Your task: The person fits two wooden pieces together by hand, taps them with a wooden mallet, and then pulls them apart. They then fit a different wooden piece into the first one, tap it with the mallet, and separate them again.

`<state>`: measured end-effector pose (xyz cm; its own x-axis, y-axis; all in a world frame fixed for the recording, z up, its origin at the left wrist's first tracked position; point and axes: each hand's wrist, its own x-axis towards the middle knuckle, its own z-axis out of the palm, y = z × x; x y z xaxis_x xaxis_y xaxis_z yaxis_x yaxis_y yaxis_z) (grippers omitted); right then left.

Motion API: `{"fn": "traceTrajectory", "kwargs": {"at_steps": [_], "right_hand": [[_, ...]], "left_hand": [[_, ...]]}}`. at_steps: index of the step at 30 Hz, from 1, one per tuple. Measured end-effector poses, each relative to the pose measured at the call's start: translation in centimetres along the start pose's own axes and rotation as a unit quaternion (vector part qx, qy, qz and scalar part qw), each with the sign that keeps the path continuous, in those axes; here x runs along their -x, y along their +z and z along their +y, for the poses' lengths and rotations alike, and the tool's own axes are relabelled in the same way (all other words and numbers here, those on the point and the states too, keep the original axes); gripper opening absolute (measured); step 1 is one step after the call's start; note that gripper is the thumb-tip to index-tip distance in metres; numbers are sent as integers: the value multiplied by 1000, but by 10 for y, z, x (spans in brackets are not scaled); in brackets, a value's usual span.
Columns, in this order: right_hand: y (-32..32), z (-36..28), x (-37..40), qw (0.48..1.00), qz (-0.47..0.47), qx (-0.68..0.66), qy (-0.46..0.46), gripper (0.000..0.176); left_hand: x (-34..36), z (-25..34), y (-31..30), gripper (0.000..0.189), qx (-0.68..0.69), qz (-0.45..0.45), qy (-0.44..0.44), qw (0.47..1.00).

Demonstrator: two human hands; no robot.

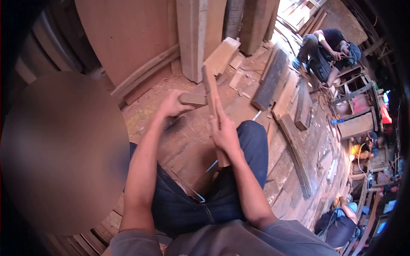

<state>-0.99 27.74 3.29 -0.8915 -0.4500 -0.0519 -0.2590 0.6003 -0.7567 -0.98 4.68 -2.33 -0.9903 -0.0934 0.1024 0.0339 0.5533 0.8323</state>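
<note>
My left hand (171, 103) is closed around a short wooden block (193, 100). The block's far end meets, or nearly meets, the side of a long wooden strip (210, 87). My right hand (225, 130) grips that strip, which runs from between my knees up and away from me. Part of it is hidden behind the hand and wrist. Below my hands, a thin bluish-white rod or strip (212, 165) shows near my lap; I cannot make out what it is.
Boards and a dark beam (270, 79) lie on the floor to the right, beside a long plank (297, 155). Wood panels (128, 38) and posts (190, 40) stand ahead. A person (326, 53) crouches at upper right; others sit further right. A large blurred patch covers the left.
</note>
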Motion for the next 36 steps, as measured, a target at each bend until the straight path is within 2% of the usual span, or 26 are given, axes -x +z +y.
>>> {"fn": "traceTrajectory", "kwargs": {"at_steps": [2, 5, 6, 11, 13, 16, 19, 23, 26, 28, 32, 36], "right_hand": [[0, 5, -14, 1000, 22, -10, -1, 62], [-9, -7, -3, 1000, -21, -3, 13, 64], [-9, -10, 5, 1000, -25, -3, 9, 63], [5, -13, 14, 998, -56, 9, 38, 63], [6, -12, 7, 999, -40, 16, 25, 64], [-5, -24, 6, 999, -32, 13, 10, 64], [-6, -29, 27, 998, -53, 21, 5, 64], [1, -23, 29, 998, -56, 11, 6, 65], [9, -30, -2, 997, -38, 22, -59, 66], [12, -30, -4, 995, -30, 34, -93, 68], [12, -24, 36, 997, -51, 34, -55, 68], [12, -28, 18, 997, -39, 47, -49, 69]], "left_hand": [[-2, -2, -2, 43, -7, 32, 0, 999], [-1, -18, -6, 46, 56, 94, -18, 994], [0, -18, -13, 48, 73, 81, -52, 993], [5, -21, -15, 46, 65, 73, -54, 994], [7, -4, -16, 43, 48, 83, -64, 993], [2, -24, -13, 45, 108, 122, -52, 985], [0, -24, -22, 47, 152, 115, -54, 980], [4, -14, -23, 41, 38, 122, -62, 990], [7, 2, -18, 40, 19, 99, -46, 994], [3, -15, -19, 42, 78, 78, -39, 993], [0, -30, -27, 47, 77, 98, -50, 991], [0, -14, -25, 48, 35, 82, -62, 994]]}}
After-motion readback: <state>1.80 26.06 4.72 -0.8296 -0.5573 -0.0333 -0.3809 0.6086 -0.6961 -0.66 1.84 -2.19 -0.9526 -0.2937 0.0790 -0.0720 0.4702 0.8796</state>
